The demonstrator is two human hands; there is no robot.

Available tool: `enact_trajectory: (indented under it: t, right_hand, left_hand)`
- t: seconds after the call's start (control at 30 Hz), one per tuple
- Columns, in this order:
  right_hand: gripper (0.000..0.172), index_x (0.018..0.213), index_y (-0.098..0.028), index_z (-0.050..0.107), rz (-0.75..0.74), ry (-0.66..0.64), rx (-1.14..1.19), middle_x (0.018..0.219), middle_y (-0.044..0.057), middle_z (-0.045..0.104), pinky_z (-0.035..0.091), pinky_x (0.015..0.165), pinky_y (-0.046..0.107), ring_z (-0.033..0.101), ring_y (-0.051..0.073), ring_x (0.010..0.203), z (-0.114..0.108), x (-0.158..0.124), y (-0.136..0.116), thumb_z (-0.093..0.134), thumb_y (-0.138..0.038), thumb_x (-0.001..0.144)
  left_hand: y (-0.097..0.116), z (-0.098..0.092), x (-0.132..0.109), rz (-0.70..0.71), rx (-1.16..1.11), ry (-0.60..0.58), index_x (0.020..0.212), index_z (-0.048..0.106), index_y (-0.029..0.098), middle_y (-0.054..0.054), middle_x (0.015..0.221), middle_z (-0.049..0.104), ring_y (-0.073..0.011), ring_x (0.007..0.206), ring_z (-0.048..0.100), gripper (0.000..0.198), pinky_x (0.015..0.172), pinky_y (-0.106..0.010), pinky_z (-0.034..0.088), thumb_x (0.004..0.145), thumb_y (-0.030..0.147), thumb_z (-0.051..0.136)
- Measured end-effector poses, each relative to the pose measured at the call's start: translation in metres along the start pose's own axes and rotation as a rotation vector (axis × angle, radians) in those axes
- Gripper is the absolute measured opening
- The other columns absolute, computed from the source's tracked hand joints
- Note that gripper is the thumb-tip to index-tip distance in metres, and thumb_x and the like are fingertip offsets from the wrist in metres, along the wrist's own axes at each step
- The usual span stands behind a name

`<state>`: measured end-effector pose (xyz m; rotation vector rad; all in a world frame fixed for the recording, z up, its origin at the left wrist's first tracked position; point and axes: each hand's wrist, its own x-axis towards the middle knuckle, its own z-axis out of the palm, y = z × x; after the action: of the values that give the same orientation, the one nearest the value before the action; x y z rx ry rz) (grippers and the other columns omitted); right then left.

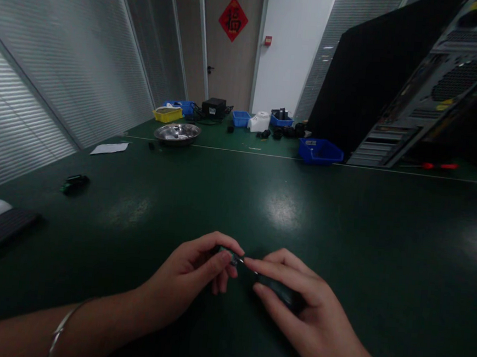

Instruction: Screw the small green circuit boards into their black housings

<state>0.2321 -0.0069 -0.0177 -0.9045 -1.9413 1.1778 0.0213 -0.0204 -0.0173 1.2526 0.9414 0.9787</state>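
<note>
Left hand (191, 276): thumb and forefinger pinched on a small part (234, 258), other fingers curled under. The part sits just above the green table (261, 202), near edge, centre; too dim to tell what it is.

Right hand (302, 310): fingers closed along a dark tool (281, 292), forefinger stretched out, its tip meeting the part. A thin bracelet (61, 329) is on the left wrist.

Farther out: a small dark object (75, 183) at left, a metal bowl (177, 133), a blue bin (320, 151), and an open computer case (439, 84) at far right.
</note>
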Motion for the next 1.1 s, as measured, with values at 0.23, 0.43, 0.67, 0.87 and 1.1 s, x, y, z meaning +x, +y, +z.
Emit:
enact_trajectory:
  t: [0.23,0.43,0.67,0.87,1.1]
  right_hand:
    - [0.035,0.116,-0.031,0.070,-0.005,0.001,0.024,0.095,0.003,0.064,0.050,0.075,0.031,0.063,0.017,0.087,-0.0005,0.0008,0.0009,0.058,-0.011,0.089]
    - [0.036,0.116,-0.030,0.071,0.003,-0.005,0.045,0.095,0.004,0.065,0.051,0.075,0.031,0.064,0.018,0.087,-0.0020,0.0014,-0.0016,0.060,-0.010,0.088]
    - [0.038,0.116,-0.031,0.070,-0.006,-0.003,0.045,0.095,0.004,0.064,0.051,0.076,0.031,0.063,0.018,0.088,-0.0020,-0.0002,-0.0040,0.058,-0.009,0.089]
    - [0.037,0.117,-0.031,0.070,-0.018,-0.022,-0.003,0.093,0.004,0.063,0.051,0.075,0.032,0.063,0.018,0.087,-0.0009,0.0000,-0.0026,0.057,-0.010,0.090]
    - [0.033,0.113,-0.029,0.072,0.007,-0.020,0.053,0.092,0.004,0.065,0.051,0.073,0.032,0.065,0.018,0.085,-0.0024,0.0002,-0.0061,0.059,-0.012,0.089]
  left_hand:
    - [0.0005,-0.0024,0.0035,-0.054,-0.143,-0.035,0.100,0.065,0.015,-0.003,0.077,0.065,-0.0107,0.061,0.059,0.026,0.058,-0.023,0.047,0.090,0.039,0.061]
    - [-0.0046,-0.0036,0.0031,-0.057,-0.244,-0.077,0.102,0.066,0.017,-0.003,0.080,0.066,-0.0104,0.063,0.061,0.020,0.058,-0.022,0.046,0.094,0.033,0.057]
    - [-0.0076,-0.0026,0.0024,-0.046,-0.281,-0.073,0.103,0.066,0.017,-0.003,0.080,0.066,-0.0098,0.063,0.060,0.020,0.058,-0.021,0.046,0.094,0.033,0.058]
    - [-0.0019,0.0009,0.0025,-0.055,-0.164,-0.039,0.101,0.065,0.015,-0.002,0.076,0.065,-0.0106,0.060,0.058,0.026,0.057,-0.023,0.045,0.089,0.038,0.063]
    - [-0.0043,-0.0017,0.0020,-0.047,-0.198,-0.067,0.101,0.065,0.016,-0.003,0.078,0.065,-0.0106,0.062,0.059,0.022,0.058,-0.023,0.045,0.092,0.035,0.059]
